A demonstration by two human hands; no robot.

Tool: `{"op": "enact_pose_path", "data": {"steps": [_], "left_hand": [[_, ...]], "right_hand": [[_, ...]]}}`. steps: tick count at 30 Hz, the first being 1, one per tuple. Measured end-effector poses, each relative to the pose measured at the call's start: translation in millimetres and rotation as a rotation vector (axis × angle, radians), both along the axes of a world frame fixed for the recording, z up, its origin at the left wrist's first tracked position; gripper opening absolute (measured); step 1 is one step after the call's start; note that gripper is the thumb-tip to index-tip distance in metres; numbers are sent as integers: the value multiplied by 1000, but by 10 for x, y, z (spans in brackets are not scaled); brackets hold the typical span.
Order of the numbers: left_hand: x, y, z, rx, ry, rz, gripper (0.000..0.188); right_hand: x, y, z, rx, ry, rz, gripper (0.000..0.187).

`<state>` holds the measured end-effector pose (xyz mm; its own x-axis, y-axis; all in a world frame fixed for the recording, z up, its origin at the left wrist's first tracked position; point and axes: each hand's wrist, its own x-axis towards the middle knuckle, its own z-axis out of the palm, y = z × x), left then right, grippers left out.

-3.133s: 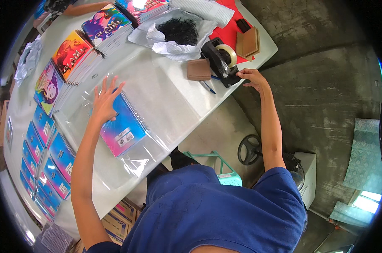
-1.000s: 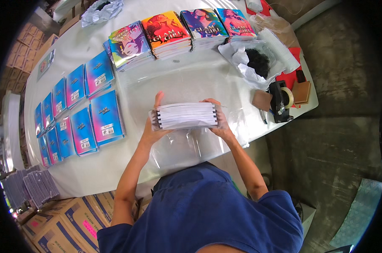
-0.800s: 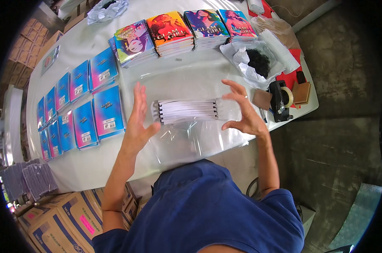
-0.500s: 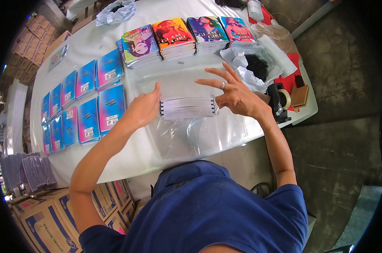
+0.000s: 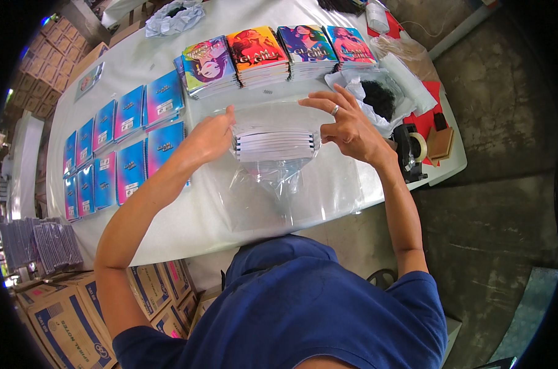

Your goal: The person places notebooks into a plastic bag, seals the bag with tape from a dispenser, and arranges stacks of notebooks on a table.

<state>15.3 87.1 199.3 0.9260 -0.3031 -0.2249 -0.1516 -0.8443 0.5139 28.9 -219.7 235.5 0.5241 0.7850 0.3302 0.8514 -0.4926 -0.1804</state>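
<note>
A small stack of spiral notebooks (image 5: 276, 146) lies edge-on inside a clear plastic bag (image 5: 273, 178), between my two hands. My left hand (image 5: 212, 136) is closed at the bag's left side, thumb pointing away from me. On the right, my right hand (image 5: 353, 134) pinches the film beside the stack with thumb and forefinger, its other fingers stretched out. A ring sits on one of those fingers. Below the stack the film is creased and hangs loose toward me. The left fingertips are partly hidden.
Blue-pink notebooks (image 5: 130, 166) stand in two rows at left. Stacks of colourful notebooks (image 5: 257, 49) line the far side. At right are a tape dispenser (image 5: 408, 154), crumpled white wrapping (image 5: 368, 114) and brown blocks (image 5: 439, 142). Cartons (image 5: 70, 320) are below the table's left edge.
Both hands have shifted slightly, and the stack in the bag has moved a little away from me. The stretched fingers of my right hand have drawn closer together. The film below is more gathered.
</note>
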Motion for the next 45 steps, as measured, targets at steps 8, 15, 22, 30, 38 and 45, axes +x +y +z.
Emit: {"op": "enact_pose_path", "data": {"steps": [8,15,22,30,38,45], "left_hand": [[-34,112,30,-524,174,99,68],[-483,-63,-1283,-933,95,40,121],[-379,-218,-1166,-971,47,189,108],[-754,-399,-1234,-1414,-294,445,87],[-549,-310,-1010,-687,-418,166,52],[-344,-443,-772,-412,-463,37,38]], "right_hand": [[88,-197,-210,312,387,-14,54],[-335,-24,-1956,562,660,-152,119],[-148,141,-1495,803,1179,-308,88],[-326,-70,-1443,1147,854,-131,76],[-298,-71,-1498,886,651,-200,41],[-258,-65,-1318,829,540,-212,23]]}}
